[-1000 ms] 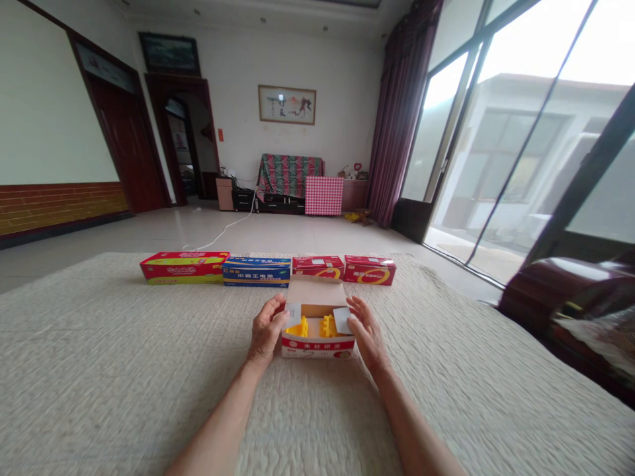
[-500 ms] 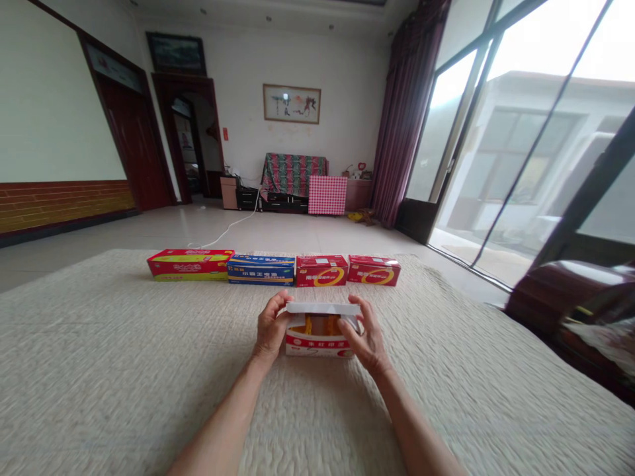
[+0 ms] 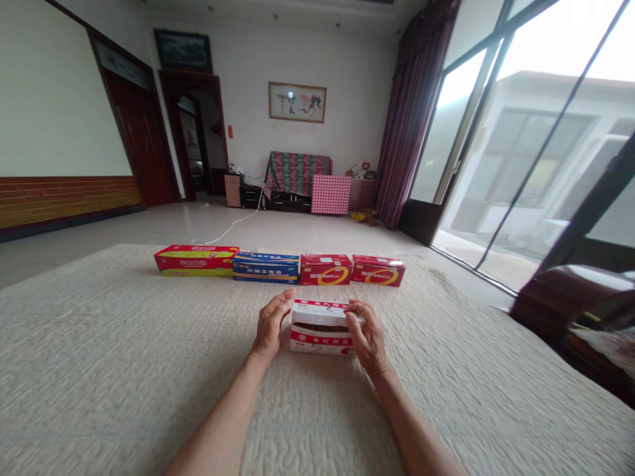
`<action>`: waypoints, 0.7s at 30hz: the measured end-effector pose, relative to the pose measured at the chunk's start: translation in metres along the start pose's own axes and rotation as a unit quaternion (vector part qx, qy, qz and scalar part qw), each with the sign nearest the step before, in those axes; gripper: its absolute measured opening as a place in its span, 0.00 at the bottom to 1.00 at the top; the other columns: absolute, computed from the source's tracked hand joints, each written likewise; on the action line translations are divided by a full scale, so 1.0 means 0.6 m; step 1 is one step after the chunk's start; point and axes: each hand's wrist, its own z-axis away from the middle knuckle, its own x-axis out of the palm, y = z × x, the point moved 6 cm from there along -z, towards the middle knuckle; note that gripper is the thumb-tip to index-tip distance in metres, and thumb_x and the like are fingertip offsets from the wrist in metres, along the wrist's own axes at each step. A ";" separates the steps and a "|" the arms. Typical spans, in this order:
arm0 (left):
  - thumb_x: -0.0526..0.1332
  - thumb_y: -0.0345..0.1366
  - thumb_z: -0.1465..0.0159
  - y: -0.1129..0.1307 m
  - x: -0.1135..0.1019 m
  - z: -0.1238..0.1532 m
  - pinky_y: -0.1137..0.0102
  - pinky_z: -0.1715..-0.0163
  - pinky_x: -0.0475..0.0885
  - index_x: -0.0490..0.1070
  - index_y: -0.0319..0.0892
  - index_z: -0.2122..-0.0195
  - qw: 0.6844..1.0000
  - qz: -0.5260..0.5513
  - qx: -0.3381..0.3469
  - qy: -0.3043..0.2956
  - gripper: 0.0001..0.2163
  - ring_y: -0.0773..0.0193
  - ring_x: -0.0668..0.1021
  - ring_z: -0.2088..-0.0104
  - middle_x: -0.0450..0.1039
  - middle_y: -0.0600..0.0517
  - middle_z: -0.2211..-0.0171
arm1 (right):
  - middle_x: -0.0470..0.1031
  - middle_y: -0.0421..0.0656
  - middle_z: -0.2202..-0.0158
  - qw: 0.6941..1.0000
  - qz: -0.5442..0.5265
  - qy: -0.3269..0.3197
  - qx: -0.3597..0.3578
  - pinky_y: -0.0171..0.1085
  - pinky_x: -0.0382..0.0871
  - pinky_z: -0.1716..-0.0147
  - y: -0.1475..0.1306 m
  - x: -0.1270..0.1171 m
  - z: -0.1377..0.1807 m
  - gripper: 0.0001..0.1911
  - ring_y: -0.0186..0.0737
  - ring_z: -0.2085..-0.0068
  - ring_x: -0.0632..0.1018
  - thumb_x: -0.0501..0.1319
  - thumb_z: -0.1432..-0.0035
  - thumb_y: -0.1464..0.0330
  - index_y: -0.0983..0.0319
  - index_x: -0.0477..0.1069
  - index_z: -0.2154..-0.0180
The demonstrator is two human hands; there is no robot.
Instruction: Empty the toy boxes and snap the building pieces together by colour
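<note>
A white and red cardboard box [image 3: 317,348] sits on the beige quilted cover in front of me. Its lid leans forward over the opening, leaving a dark slit between lid and front wall; what is inside is hidden. At the box's left side, my left hand [image 3: 272,325] has its fingers stretched forward beside the lid's left corner; whether they touch it I cannot tell. My right hand [image 3: 368,336] grips the right end of the lid, thumb on the near face and fingers over the top.
Beyond the box stand a red and yellow-green box [image 3: 196,262], a blue box [image 3: 266,269] and two red boxes, one in the middle [image 3: 326,270] and one at the right [image 3: 378,270], in a row. The quilted cover [image 3: 149,370] spreads around. Dark wooden furniture [image 3: 555,301] is at right.
The lid has swung down toward me, hiding the orange-yellow contents that showed before. My left fingers have come off the lid's corner to its side. The view has shifted slightly.
</note>
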 end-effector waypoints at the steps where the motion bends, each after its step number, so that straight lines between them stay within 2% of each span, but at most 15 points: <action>1: 0.65 0.44 0.48 0.003 0.002 0.003 0.67 0.57 0.71 0.76 0.38 0.55 1.000 -0.006 -0.001 -0.013 0.22 0.55 0.78 0.55 0.77 0.44 0.54 | 0.72 0.46 0.53 1.000 -0.001 -0.001 0.004 0.44 0.66 0.50 0.002 0.000 0.000 0.09 0.45 0.50 0.72 0.56 0.41 0.61 0.58 0.70 0.61; 6: 0.66 0.46 0.47 0.005 0.010 0.011 0.65 0.52 0.69 0.75 0.38 0.53 0.998 -0.024 0.002 -0.053 0.23 0.52 0.75 0.49 0.74 0.43 0.49 | 0.72 0.46 0.54 1.000 0.007 0.011 -0.010 0.45 0.65 0.49 0.000 -0.001 0.001 0.10 0.45 0.50 0.73 0.56 0.40 0.61 0.58 0.70 0.62; 10: 0.66 0.46 0.46 0.000 0.009 0.010 0.62 0.49 0.67 0.76 0.38 0.55 0.998 -0.024 0.011 -0.058 0.21 0.50 0.72 0.45 0.73 0.43 0.47 | 0.72 0.46 0.54 1.000 0.016 0.011 -0.021 0.45 0.64 0.49 -0.005 0.000 0.002 0.09 0.45 0.50 0.72 0.55 0.40 0.62 0.58 0.70 0.61; 15: 0.68 0.43 0.49 -0.005 0.008 0.008 0.60 0.44 0.64 0.78 0.39 0.58 0.998 -0.022 0.020 -0.055 0.19 0.49 0.71 0.44 0.71 0.44 0.45 | 0.71 0.46 0.54 0.999 0.025 0.003 -0.041 0.45 0.64 0.49 -0.012 -0.001 0.003 0.08 0.45 0.50 0.72 0.55 0.40 0.63 0.59 0.70 0.61; 21: 0.68 0.41 0.48 -0.008 0.008 0.009 0.58 0.41 0.60 0.78 0.40 0.58 0.998 -0.026 0.024 -0.051 0.17 0.49 0.69 0.42 0.71 0.44 0.45 | 0.70 0.46 0.54 0.998 0.025 -0.010 -0.050 0.44 0.63 0.49 -0.021 0.001 0.005 0.08 0.45 0.50 0.71 0.55 0.39 0.64 0.59 0.70 0.61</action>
